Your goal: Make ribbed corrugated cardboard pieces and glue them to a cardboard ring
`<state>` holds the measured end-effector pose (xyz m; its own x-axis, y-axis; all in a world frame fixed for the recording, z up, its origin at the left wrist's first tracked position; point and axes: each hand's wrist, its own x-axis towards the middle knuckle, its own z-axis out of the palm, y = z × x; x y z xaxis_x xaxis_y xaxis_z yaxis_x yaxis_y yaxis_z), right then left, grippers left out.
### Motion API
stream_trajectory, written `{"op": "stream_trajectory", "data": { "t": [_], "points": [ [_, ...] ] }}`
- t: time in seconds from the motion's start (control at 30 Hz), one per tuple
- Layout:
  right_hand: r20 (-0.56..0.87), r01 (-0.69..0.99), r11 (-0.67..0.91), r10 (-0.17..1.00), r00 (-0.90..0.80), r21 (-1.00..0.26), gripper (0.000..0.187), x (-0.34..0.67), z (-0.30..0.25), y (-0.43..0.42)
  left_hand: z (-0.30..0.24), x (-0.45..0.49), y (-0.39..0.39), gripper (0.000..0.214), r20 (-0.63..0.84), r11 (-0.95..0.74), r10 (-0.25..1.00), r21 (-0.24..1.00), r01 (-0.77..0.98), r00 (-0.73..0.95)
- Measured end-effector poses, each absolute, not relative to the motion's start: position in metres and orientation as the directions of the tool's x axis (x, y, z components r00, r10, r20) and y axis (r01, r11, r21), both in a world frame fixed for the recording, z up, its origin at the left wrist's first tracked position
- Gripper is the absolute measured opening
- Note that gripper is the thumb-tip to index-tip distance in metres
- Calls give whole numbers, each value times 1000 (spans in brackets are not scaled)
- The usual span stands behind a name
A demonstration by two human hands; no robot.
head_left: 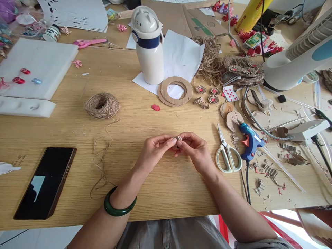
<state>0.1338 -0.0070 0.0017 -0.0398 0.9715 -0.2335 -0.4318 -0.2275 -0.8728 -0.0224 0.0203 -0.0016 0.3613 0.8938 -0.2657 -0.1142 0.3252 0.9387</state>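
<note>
Between the fingertips of both hands is a small ridged piece of corrugated cardboard, mostly hidden by the fingers. My left hand pinches it from the left, and my right hand pinches it from the right. Just beyond them lie red paper discs and two stacked cardboard rings. Several pleated cardboard rosettes with red centres sit farther right. White-handled scissors rest beside my right hand, with a blue glue gun past them.
A ball of jute twine trails a loose strand on the left, near a phone. Behind stands a white bottle on paper. Cardboard scraps and the glue gun's cable lie right; a white fan-like appliance stands beyond.
</note>
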Motion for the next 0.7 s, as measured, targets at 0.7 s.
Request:
{"op": "stream_trajectory", "data": {
  "t": [0.7],
  "points": [
    [-303,-451,-316,947,-103,-834,24,138,0,-7,1,-20,20,20,-227,275,921,954,-115,318]
  ]
}}
